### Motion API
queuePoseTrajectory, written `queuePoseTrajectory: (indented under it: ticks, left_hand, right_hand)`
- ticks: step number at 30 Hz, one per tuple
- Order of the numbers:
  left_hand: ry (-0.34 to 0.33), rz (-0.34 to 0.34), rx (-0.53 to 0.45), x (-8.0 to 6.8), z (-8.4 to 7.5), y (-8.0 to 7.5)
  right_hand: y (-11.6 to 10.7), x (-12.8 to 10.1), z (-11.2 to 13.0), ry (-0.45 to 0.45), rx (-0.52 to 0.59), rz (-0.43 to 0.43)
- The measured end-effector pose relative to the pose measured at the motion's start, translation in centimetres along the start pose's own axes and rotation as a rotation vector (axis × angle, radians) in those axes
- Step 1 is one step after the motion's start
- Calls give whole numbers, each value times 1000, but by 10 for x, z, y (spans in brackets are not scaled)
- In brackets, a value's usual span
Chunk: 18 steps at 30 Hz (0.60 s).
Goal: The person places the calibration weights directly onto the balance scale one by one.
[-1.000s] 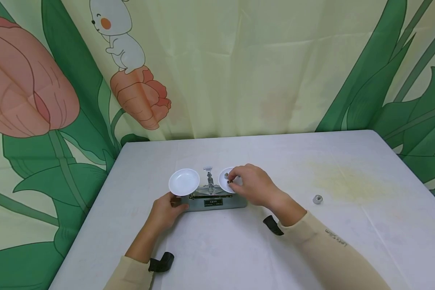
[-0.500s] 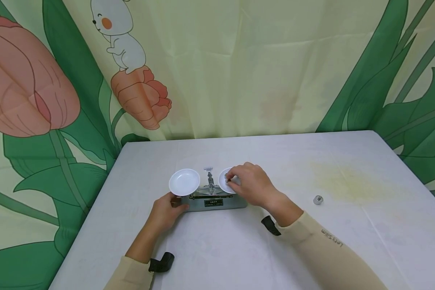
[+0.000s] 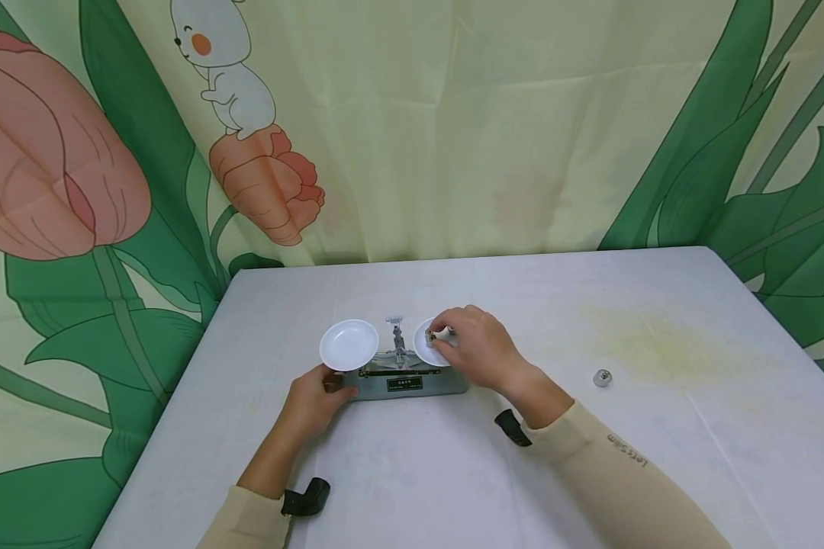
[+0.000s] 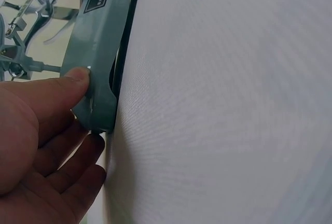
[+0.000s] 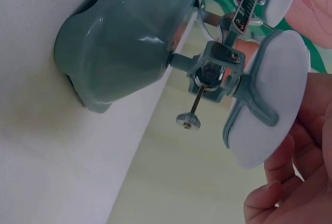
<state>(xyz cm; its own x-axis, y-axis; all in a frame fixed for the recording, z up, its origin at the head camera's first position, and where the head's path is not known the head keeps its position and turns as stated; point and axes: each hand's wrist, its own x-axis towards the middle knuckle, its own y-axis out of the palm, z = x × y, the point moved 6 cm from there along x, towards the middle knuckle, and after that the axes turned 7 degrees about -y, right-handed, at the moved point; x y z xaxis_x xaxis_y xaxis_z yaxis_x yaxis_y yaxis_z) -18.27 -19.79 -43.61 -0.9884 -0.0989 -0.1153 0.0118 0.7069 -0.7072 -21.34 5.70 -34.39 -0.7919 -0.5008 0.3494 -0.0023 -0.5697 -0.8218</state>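
A small metal weight (image 3: 431, 333) sat over the right pan (image 3: 427, 347) of the grey balance scale (image 3: 412, 383), pinched between the fingertips of the right hand (image 3: 477, 349), whose fingers curled round it (whether it touched the pan could not be told). The left hand (image 3: 313, 398) rested at the scale's left end, thumb (image 4: 70, 81) pressed on the base and fingers relaxed beneath. The left pan (image 3: 349, 345) lay just beyond that hand. A second weight (image 3: 601, 377) stood well apart to the right on the white table (image 3: 659, 457).

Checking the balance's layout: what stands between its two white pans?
In the head view, the upright centre post with its pointer stands between the left pan and the right pan, above the grey base.
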Motion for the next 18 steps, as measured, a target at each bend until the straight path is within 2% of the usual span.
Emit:
queuePoseTrajectory:
  ticks: [7,13,18]
  left_hand:
    - [-3,-4,2,0,0,0]
    - [-5,-8,10,-1,-1,-1]
    - [3,-9,11,-1,-2,-1]
  right_hand:
    - [-10,-2,-16,79,46,-26]
    - [-11,-3,-26,143,37,2]
    - [-9,-2,-28,158,34,10]
